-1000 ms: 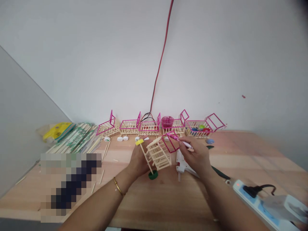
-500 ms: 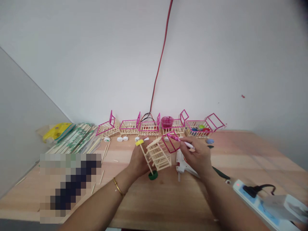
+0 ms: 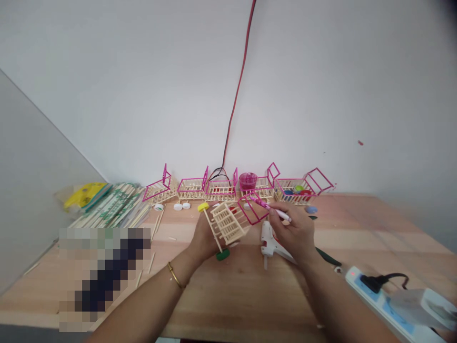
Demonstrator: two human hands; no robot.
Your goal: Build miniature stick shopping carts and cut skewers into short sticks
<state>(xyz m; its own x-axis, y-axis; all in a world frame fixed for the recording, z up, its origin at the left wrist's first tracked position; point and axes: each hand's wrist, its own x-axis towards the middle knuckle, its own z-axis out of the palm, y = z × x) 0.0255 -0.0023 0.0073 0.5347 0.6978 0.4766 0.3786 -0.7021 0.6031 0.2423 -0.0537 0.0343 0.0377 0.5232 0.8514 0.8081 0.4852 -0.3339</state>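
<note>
My left hand (image 3: 205,238) grips a small wooden stick cart (image 3: 228,224), tilted in the air above the table. Its fingers are mostly behind the cart. A yellow cap wheel (image 3: 203,207) and a green cap wheel (image 3: 223,255) sit at the ends of one axle. The cart's handle frame (image 3: 246,216) is magenta, while the slatted body is bare wood. In my right hand (image 3: 294,228) is a white-handled paintbrush (image 3: 282,214), pinched between the fingers. Its magenta-coated tip is at the handle frame; whether it touches, I cannot tell.
Several stick carts with magenta rims (image 3: 191,189) line the wall. A cup of magenta paint (image 3: 248,181) stands among them. A white glue gun (image 3: 267,240) lies by my right hand. At right is a power strip (image 3: 378,297); at left, bundled sticks (image 3: 110,205) and a yellow bag (image 3: 85,196).
The cart has turned in my left hand and shifted slightly left and up, showing its slats at another angle. My right hand and brush have moved slightly to the right.
</note>
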